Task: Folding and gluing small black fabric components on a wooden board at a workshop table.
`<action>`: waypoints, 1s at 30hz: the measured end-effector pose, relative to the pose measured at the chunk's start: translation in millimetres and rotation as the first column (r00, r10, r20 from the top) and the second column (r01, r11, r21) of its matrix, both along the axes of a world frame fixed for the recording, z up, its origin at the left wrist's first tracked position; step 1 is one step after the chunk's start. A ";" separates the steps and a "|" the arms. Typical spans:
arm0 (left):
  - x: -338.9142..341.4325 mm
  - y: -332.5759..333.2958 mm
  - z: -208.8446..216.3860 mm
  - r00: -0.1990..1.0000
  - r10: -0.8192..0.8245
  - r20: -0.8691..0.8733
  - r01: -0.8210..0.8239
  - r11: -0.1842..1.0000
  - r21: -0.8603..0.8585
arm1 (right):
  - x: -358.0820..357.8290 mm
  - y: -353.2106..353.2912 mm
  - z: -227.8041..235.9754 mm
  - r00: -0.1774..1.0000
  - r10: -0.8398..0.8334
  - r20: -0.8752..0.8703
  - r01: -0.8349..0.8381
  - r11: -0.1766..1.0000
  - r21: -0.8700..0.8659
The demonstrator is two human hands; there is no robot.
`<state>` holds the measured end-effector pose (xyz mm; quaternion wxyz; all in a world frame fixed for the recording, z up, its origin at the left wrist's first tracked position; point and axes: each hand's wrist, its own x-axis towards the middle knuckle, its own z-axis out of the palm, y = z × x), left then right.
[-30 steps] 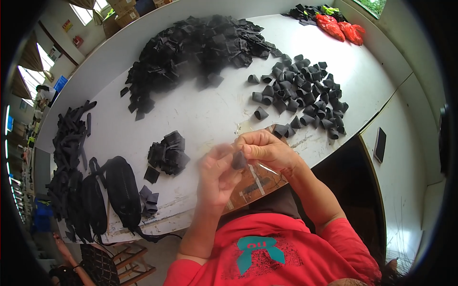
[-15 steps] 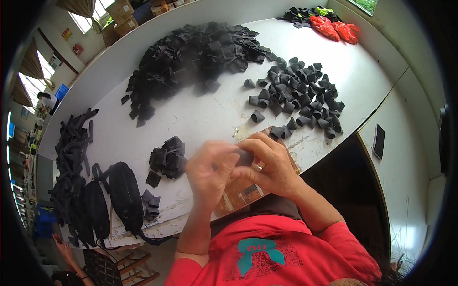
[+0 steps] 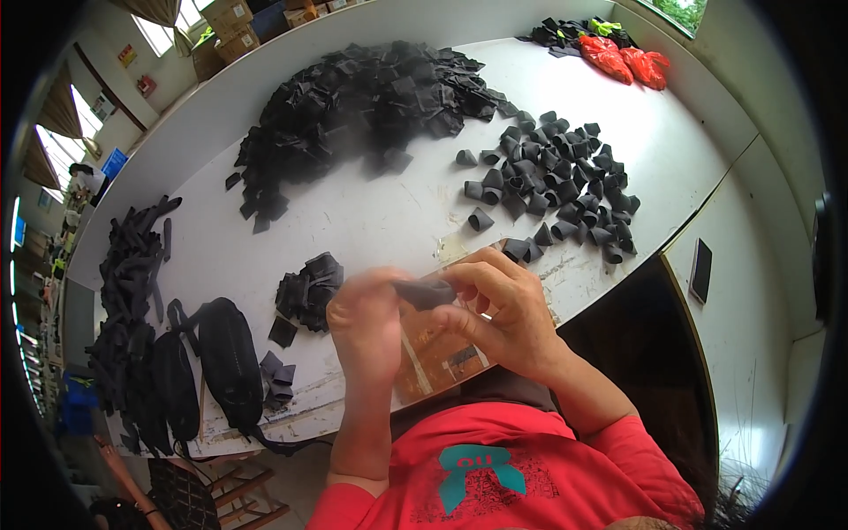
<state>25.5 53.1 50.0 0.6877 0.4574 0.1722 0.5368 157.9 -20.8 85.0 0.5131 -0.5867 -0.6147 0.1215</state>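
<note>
Above a brown wooden board (image 3: 430,364), my two hands share one small dark fabric piece (image 3: 424,294), bent into a curve. My left hand (image 3: 367,318), partly blurred, pinches its left end between thumb and fingers. My right hand (image 3: 505,305) is closed on the other end, with its thumb below the piece. Just left of my left hand lies a small pile of flat black fabric pieces (image 3: 309,291). Beyond my right hand, many similar dark pieces (image 3: 565,181), curled into short loops, are spread across the white table (image 3: 371,216).
A large heap of flat black pieces (image 3: 353,106) covers the far table. Black strips (image 3: 128,265) and a black pouch (image 3: 231,353) lie at the left. Red plastic bags (image 3: 623,64) sit far right, and a phone (image 3: 701,270) rests on the right-hand surface. Another person's arm (image 3: 124,477) shows lower left.
My left hand has shifted slightly left and turned, exposing more of the dark fabric piece between my hands. My right hand stays nearly in place, still gripping it.
</note>
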 end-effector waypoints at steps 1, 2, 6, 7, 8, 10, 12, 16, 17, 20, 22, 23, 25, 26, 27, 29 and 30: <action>-0.8 0.9 -1.9 0.996 -0.020 0.083 0.023 0.999 -0.028 | -0.5 0.8 -0.5 0.999 -0.013 -0.035 0.012 1.000 -0.023; -1.5 1.6 -4.2 0.985 -0.037 0.167 0.047 0.997 -0.054 | -0.1 1.7 -1.3 0.999 -0.010 -0.035 0.009 1.000 -0.025; -5.9 0.6 -17.0 0.994 -0.038 0.103 0.041 0.999 -0.022 | 1.3 3.5 -10.2 1.000 -0.029 -0.007 0.029 0.997 0.067; -6.8 0.0 -20.4 0.999 -0.012 0.031 0.011 1.000 0.009 | 1.8 3.6 -12.9 1.000 -0.027 0.006 0.027 0.995 0.097; -7.0 -0.5 -21.8 0.999 0.017 -0.039 -0.016 0.999 0.043 | 1.5 3.4 -13.4 1.000 -0.028 0.009 0.027 0.995 0.096; -4.4 -0.8 -16.3 0.996 0.045 -0.082 -0.037 0.994 0.102 | 0.5 4.1 -13.8 0.999 -0.041 -0.011 0.042 0.995 0.092; -3.1 -1.7 -3.8 0.990 0.073 -0.123 -0.053 0.985 0.166 | 4.4 3.2 -15.0 1.000 -0.020 -0.023 0.021 0.998 0.066; -4.3 0.1 15.1 0.929 0.117 -0.351 0.025 0.927 0.374 | 9.8 2.4 -11.5 0.991 0.062 -0.121 -0.066 0.997 -0.035; -3.4 2.8 16.9 0.899 0.205 -0.387 0.034 0.848 0.529 | 10.3 2.8 -13.4 0.992 0.057 -0.116 -0.061 0.998 -0.033; 0.1 3.7 35.5 0.825 0.403 -0.395 0.035 0.662 0.749 | 12.8 4.2 -18.2 0.834 0.172 -0.524 -0.212 0.977 -0.015; 1.7 2.7 39.1 0.815 0.411 -0.409 0.057 0.645 0.762 | 16.4 4.7 -10.1 0.870 0.206 -0.448 -0.256 0.965 -0.053; 2.2 2.9 40.2 0.803 0.422 -0.421 0.078 0.626 0.776 | 17.7 5.9 -10.9 0.870 0.204 -0.449 -0.254 0.966 -0.052; -3.0 2.7 33.1 0.794 0.407 -0.452 0.069 0.677 0.733 | 19.1 8.2 -14.1 0.971 0.163 -0.172 -0.173 0.984 -0.046; -5.8 2.4 27.8 0.785 0.393 -0.480 0.056 0.725 0.686 | 16.6 9.0 -12.5 0.971 0.165 -0.174 -0.176 0.983 -0.045; -6.8 3.0 21.9 0.783 0.394 -0.481 0.056 0.725 0.686 | 12.5 9.9 -9.5 0.987 0.140 -0.084 -0.142 0.990 -0.019; -6.5 5.0 9.7 0.896 0.216 -0.387 -0.001 0.874 0.487 | 10.9 9.7 -6.3 0.994 0.106 0.006 -0.106 0.994 0.009; -6.2 5.6 8.6 0.897 0.215 -0.387 0.000 0.874 0.486 | 11.9 9.8 -4.5 0.993 0.084 0.088 -0.086 0.996 0.015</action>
